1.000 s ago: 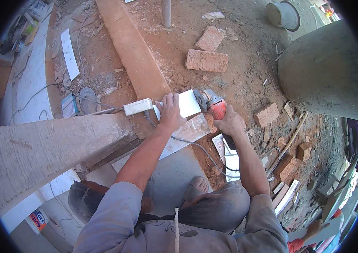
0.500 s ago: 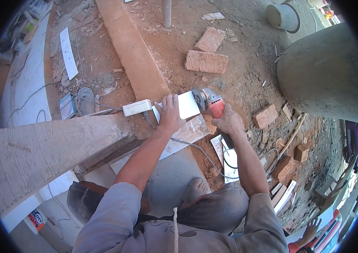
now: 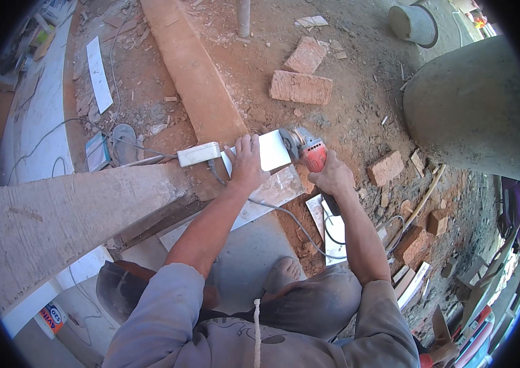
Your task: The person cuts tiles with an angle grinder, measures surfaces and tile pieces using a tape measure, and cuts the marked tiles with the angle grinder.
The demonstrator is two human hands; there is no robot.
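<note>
My left hand (image 3: 248,165) presses on the left part of a white tile (image 3: 274,151), its fingers bent over the far edge. The tile rests on a dusty board (image 3: 282,187). A red angle grinder (image 3: 315,158) is in my right hand (image 3: 335,176), my fingers wrapped round its body. Its disc (image 3: 289,145) meets the tile's right edge; whether it spins I cannot tell. A white power strip (image 3: 198,154) lies just left of my left hand, and a grey cord (image 3: 290,216) runs from it under my left forearm.
Bricks (image 3: 301,88) lie beyond the tile, others (image 3: 385,168) to the right. A large grey cylindrical container (image 3: 468,104) and a bucket (image 3: 412,24) stand at the far right. White offcuts (image 3: 334,236) lie beside my right forearm. A concrete beam (image 3: 76,214) fills the left.
My hands, the tile and the grinder keep nearly the same place. At the lower right, another person's hand has shifted, and the pale piece beside it no longer shows.
</note>
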